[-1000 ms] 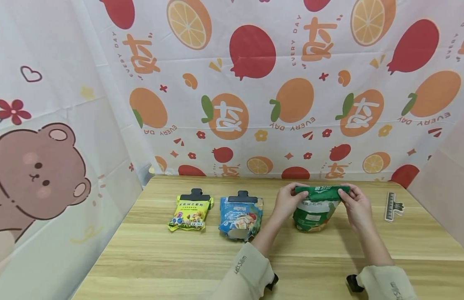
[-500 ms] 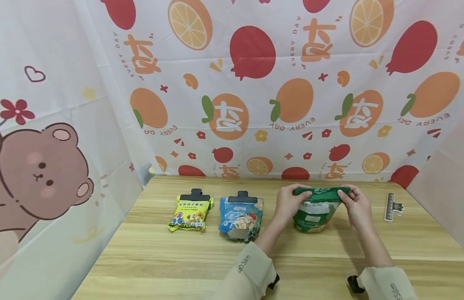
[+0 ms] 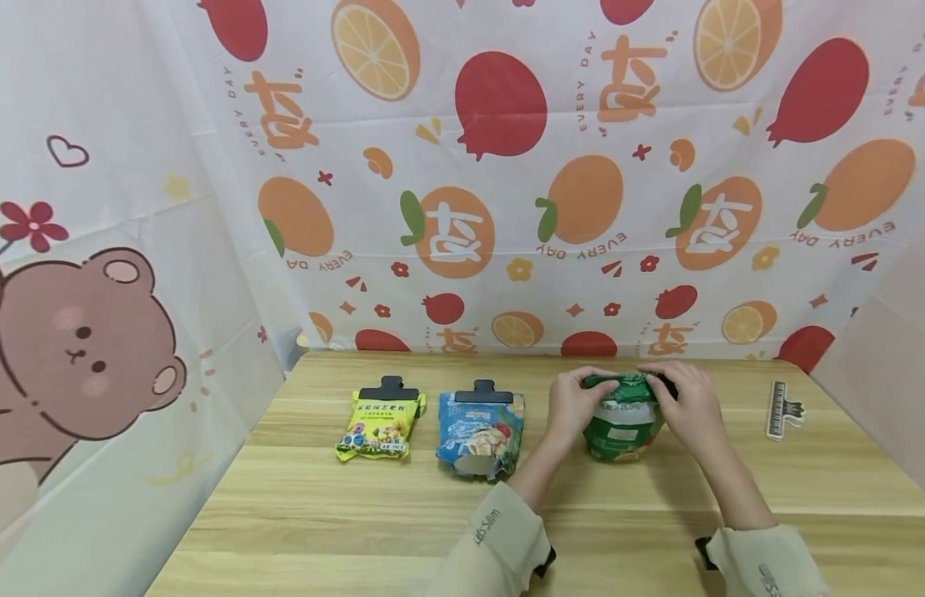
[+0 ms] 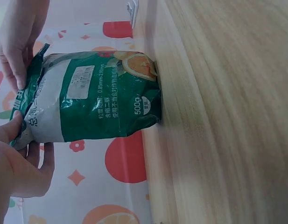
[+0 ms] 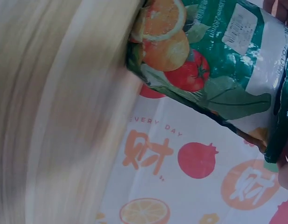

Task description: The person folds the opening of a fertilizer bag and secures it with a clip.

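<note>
A green and white bag (image 3: 622,435) stands upright on the table, its top edge folded over into a green band (image 3: 628,388). My left hand (image 3: 570,406) pinches the left end of that fold, thumb in front and fingers behind. On the other side my right hand (image 3: 689,406) grips the fold toward its right end, thumb in front. Fruit pictures and a white label show on the bag (image 4: 97,98) in the left wrist view. The right wrist view shows the bag's (image 5: 228,60) printed side, while most of the right hand lies outside that view.
To the left lie a blue bag (image 3: 479,435) and a yellow bag (image 3: 380,427), each with a black clip across its top. A loose clip with a striped strip (image 3: 779,412) lies at the right on the wooden table (image 3: 320,522). A fruit-patterned cloth (image 3: 507,207) hangs behind.
My right hand has moved left along the bag's top, and the fold's right end is now covered by it. The left hand stays at its end.
</note>
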{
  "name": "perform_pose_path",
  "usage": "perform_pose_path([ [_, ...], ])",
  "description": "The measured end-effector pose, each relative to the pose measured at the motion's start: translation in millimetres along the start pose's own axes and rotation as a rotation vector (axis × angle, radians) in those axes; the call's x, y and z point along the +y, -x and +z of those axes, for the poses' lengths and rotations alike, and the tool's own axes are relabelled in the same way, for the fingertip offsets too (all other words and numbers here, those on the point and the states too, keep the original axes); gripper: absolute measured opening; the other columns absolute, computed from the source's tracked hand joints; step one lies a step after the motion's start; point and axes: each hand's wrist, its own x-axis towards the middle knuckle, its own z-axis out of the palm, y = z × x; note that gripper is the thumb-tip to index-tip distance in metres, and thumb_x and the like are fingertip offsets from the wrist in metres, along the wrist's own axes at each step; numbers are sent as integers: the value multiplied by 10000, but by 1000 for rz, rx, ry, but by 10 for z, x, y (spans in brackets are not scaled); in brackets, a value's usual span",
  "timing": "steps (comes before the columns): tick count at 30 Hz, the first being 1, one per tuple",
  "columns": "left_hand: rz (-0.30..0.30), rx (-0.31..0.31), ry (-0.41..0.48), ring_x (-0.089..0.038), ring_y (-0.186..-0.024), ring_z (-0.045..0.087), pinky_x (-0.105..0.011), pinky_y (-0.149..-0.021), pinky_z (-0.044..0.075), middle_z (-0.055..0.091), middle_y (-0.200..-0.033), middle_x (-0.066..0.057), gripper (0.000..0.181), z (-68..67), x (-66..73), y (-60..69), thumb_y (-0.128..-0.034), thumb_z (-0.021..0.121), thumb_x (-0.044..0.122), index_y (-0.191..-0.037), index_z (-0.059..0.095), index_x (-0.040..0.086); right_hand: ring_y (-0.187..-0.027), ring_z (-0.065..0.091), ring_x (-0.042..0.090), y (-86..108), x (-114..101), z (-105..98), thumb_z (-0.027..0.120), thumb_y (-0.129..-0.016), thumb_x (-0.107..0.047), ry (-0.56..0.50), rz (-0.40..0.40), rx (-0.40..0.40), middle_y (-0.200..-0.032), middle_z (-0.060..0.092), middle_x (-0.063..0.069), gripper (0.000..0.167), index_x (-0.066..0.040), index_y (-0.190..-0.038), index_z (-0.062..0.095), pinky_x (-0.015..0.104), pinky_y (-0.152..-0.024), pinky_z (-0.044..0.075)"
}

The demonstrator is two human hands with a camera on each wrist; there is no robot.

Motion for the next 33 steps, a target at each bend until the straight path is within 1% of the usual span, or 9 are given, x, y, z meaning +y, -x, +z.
perform_pose_path([
  [5, 5, -5, 6, -25, -793, 598, -199, -686, 476, 681, -829, 78, 79, -14, 3, -1, -783, 738, 172, -854, 753, 141, -920, 531, 349, -11, -17, 17, 672, -802, 27, -6, 57, -7, -906, 646, 150, 117, -19, -910, 676, 506, -796, 310],
  [12, 28, -3, 12, -28, -789, 599, -208, -679, 481, 679, -837, 78, 87, -10, 1, 11, -785, 744, 180, -858, 750, 132, -788, 546, 307, -25, -32, 31, 714, -742, 58, -11, 76, 68, -786, 655, 125, 97, -3, -816, 696, 423, -727, 305],
  [16, 39, -17, -24, -29, -775, 592, -227, -669, 486, 673, -831, 87, 98, -20, 0, 7, -782, 748, 194, -859, 746, 134, -756, 548, 295, -30, -43, 29, 724, -724, 66, -23, 73, 85, -755, 656, 121, 94, 7, -796, 706, 400, -700, 298],
  [18, 48, -28, -44, -21, -794, 589, -229, -684, 485, 672, -845, 96, 112, -18, 7, -4, -783, 747, 211, -874, 747, 145, -762, 549, 299, -27, -45, 19, 722, -733, 57, -19, 75, 73, -763, 658, 125, 88, 9, -805, 706, 404, -699, 301],
  [21, 49, -33, -58, -7, -802, 590, -215, -696, 479, 676, -843, 105, 113, -9, 27, -14, -782, 747, 240, -871, 755, 170, -813, 542, 317, -17, -51, -8, 704, -771, 29, -15, 99, 23, -818, 658, 141, 75, 4, -841, 700, 440, -728, 304],
  [24, 34, -26, -32, -2, -784, 597, -199, -687, 476, 683, -813, 96, 96, 2, 51, -10, -775, 750, 236, -848, 763, 177, -882, 525, 336, -15, -72, -37, 680, -811, -23, -6, 122, -40, -887, 653, 153, 78, -17, -887, 693, 486, -756, 298],
  [27, 32, -9, -18, -3, -760, 600, -188, -670, 473, 684, -779, 85, 79, 15, 59, -2, -765, 757, 225, -819, 765, 168, -916, 516, 340, -21, -98, -41, 678, -822, -56, -5, 118, -76, -922, 651, 153, 97, -36, -915, 697, 510, -765, 297],
  [30, 42, 7, -19, -5, -757, 602, -185, -670, 473, 685, -764, 77, 71, 25, 55, 2, -764, 760, 211, -808, 765, 155, -903, 531, 341, -35, -122, -10, 698, -805, -51, 3, 91, -75, -908, 655, 145, 106, -35, -910, 697, 506, -754, 308],
  [33, 45, 29, -26, 0, -761, 599, -184, -669, 470, 684, -763, 82, 60, 32, 46, 3, -765, 761, 205, -798, 766, 155, -869, 547, 344, -47, -144, 33, 713, -781, -21, 19, 67, -47, -869, 656, 138, 108, -24, -887, 690, 490, -732, 319],
])
